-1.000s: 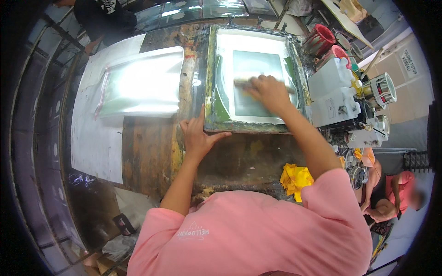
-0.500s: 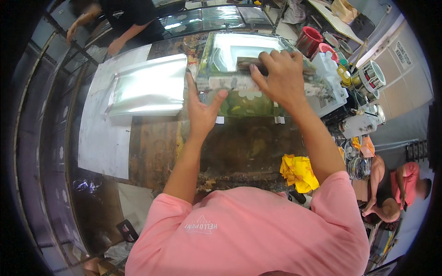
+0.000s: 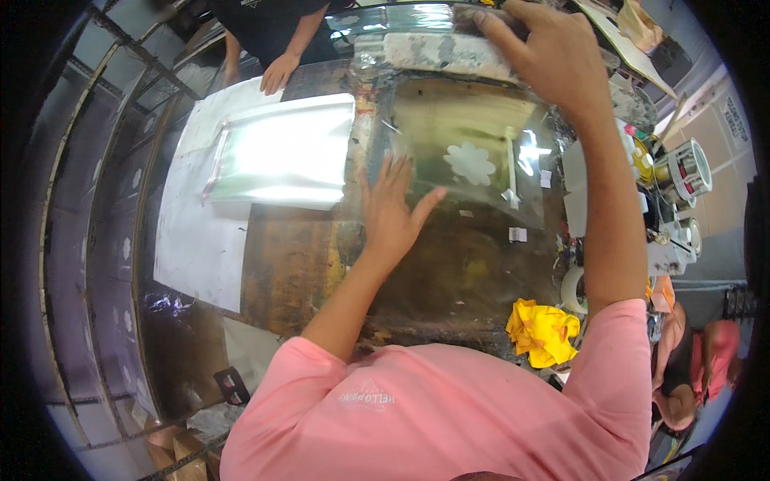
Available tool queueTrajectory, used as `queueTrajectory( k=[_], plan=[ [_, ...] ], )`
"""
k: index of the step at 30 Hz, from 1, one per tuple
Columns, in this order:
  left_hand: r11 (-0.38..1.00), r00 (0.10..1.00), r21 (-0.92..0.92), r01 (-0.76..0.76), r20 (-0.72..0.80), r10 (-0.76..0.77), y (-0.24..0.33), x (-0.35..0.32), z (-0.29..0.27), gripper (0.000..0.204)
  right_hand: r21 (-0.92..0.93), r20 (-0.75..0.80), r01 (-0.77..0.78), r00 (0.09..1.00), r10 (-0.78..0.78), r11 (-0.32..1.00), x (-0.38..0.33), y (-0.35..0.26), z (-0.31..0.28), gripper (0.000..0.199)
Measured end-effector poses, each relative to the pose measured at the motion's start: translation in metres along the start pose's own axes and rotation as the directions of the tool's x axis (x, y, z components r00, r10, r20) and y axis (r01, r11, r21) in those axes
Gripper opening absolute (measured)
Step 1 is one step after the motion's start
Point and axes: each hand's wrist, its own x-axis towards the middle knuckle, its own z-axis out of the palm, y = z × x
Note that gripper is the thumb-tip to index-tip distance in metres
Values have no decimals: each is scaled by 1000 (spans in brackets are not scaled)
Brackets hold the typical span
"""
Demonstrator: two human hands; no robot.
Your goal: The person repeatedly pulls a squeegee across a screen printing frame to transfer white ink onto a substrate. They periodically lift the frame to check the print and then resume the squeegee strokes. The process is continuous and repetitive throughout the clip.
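Note:
My left hand [image 3: 391, 204] lies flat with fingers spread, at the left edge of a clear plastic sheet [image 3: 433, 120]. A white flower shape [image 3: 470, 163] shows on that sheet, which rests on the dark worktable [image 3: 449, 276]. At the far side, my right hand [image 3: 557, 60] is closed round a dark wooden squeegee [image 3: 475, 18], partly cut off by the picture's edge. Beneath it, the stained white edge of a screen frame [image 3: 441, 52] is raised off the table. A stack of shiny clear sheets [image 3: 281, 152] sits left of my left hand.
White paper [image 3: 188, 232] lies under the stack. A crumpled yellow cloth [image 3: 543, 333] is near me on the right, with cans [image 3: 682, 172] beyond. Metal racks [image 3: 88, 240] stand at left. One person's hand [image 3: 279, 74] touches the table's far left; another person [image 3: 710, 361] sits at right.
The screen frame has swung up and away with my right hand, uncovering the sheet with the white flower. My left hand has moved from beside the frame onto the sheet's edge.

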Motion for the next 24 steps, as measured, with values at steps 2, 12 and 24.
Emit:
queueTrajectory(
  k=[2, 12, 24],
  plan=[
    [1000, 995, -5, 2, -99, -3, -4, 27, -11, 70, -10, -39, 1, 999, -2, 1000, 9, -5, -2, 50],
    [958, 937, 200, 205, -321, -134, -167, 49, -97, 49, 52, 13, -43, 999, 42, 998, 5, 6, 3, 50],
    [742, 937, 592, 315, -70, -342, -229, 17, -96, 81, -72, 27, 28, 999, -26, 997, -13, 7, 10, 54]
  ],
)
